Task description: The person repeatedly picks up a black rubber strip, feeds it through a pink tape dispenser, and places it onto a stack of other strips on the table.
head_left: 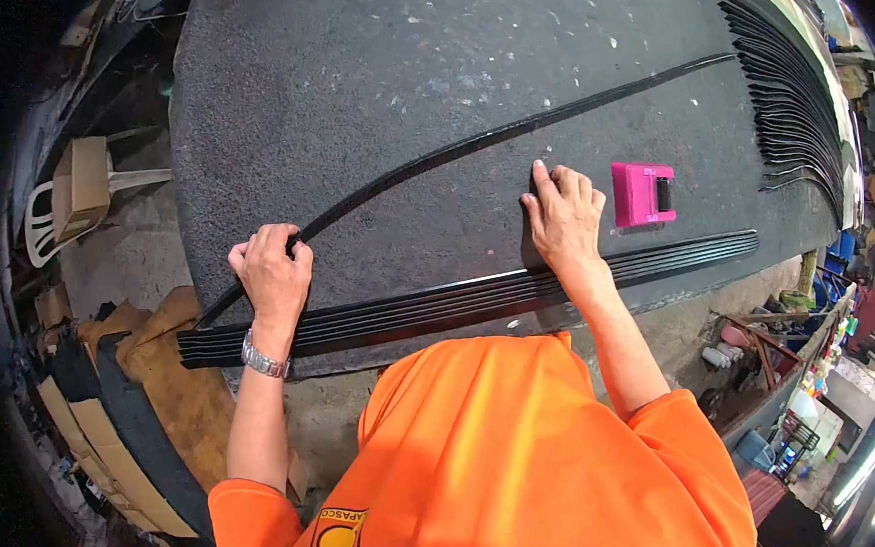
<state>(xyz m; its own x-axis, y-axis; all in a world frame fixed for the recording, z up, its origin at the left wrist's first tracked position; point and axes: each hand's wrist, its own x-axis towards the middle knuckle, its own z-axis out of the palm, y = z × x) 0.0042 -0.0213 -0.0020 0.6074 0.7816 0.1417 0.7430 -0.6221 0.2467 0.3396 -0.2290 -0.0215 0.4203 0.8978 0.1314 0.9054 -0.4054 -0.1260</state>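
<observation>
Black strip (486, 141), long and thin, lies across the dark textured desk (371, 49), its long axis running from lower left, near the desk edge, to upper right. Left hand (274, 274) sits at the strip's lower-left end, grip clenched around the strip with fingers curled over it. Between the hands, a bundle of similar strips (435, 308) lies flat along the near desk edge. Right hand (564, 216) rests flat farther right, fingers extended and pressing the desk just below the strip; its grip is released and encloses nothing. The strip passes just above the fingertips. A pink tool (643, 194) lies just right of that hand. A fanned stack of strips (798, 105) occupies the far right.
</observation>
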